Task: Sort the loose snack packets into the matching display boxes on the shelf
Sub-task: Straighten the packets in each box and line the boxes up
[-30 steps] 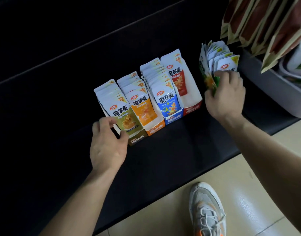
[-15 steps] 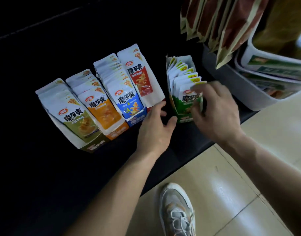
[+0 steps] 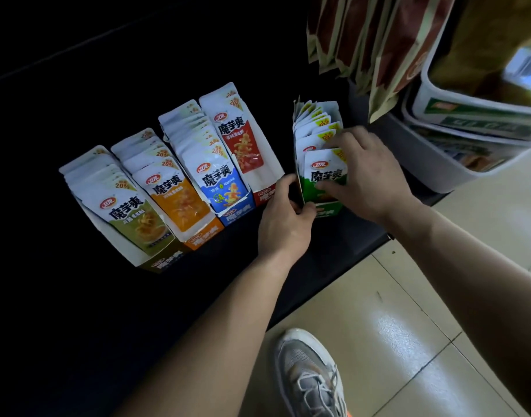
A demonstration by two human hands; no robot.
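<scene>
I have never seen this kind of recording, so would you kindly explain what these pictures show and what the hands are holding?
No machine here: a person works with bare hands, and every picture comes from one camera worn on the head, looking down. On the black shelf stand five display boxes of snack packets: olive box, orange box, blue box and red box side by side, the green box apart on their right. The left hand grips the green box's front left corner; the right hand pinches the green packets standing in it, thumb on the front one. Further right are a grey bin and hanging brown bags; below is the person's shoe.
</scene>
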